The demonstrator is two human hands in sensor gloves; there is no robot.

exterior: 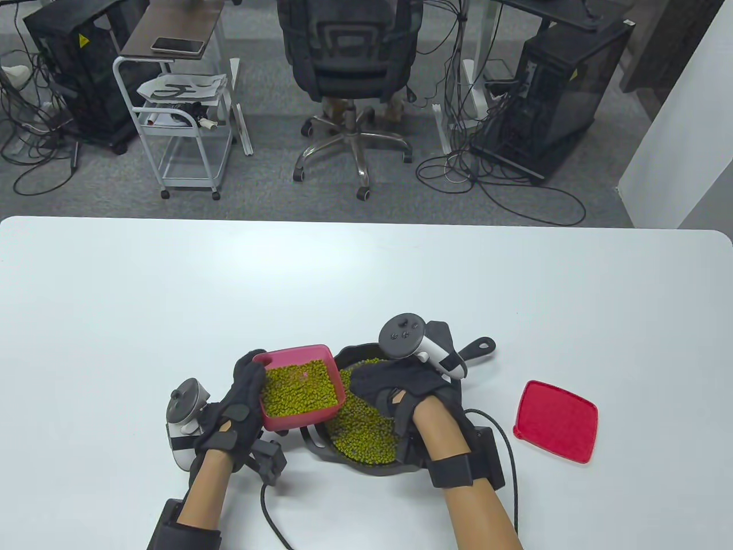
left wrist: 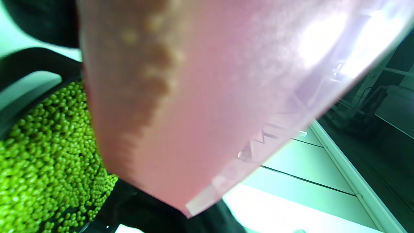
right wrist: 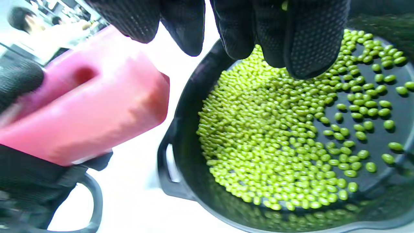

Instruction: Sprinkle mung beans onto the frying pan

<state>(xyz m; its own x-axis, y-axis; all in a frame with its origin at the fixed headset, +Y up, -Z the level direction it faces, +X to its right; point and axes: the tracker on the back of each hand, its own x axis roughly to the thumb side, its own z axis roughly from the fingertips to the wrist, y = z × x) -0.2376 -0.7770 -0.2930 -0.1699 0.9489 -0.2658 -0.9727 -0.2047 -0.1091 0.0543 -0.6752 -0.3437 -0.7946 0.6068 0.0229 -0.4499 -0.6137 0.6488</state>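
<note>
A black frying pan (exterior: pixel 366 465) sits near the table's front edge, its handle (exterior: pixel 478 348) pointing back right. Green mung beans (exterior: pixel 366 429) lie in it, seen close in the right wrist view (right wrist: pixel 275 136). My left hand (exterior: pixel 243 401) grips a pink container (exterior: pixel 298 395) of mung beans (exterior: pixel 300 389), held tilted over the pan's left rim. Its pink underside fills the left wrist view (left wrist: pixel 207 97). My right hand (exterior: pixel 395 389) hovers over the pan, fingers (right wrist: pixel 291 35) bunched and pointing down just above the beans. I cannot tell whether they pinch any.
A red lid (exterior: pixel 555 420) lies flat on the white table (exterior: pixel 366 275) to the right of the pan. Cables run from both wrists off the front edge. An office chair (exterior: pixel 349 74) and a cart (exterior: pixel 183 103) stand beyond the table.
</note>
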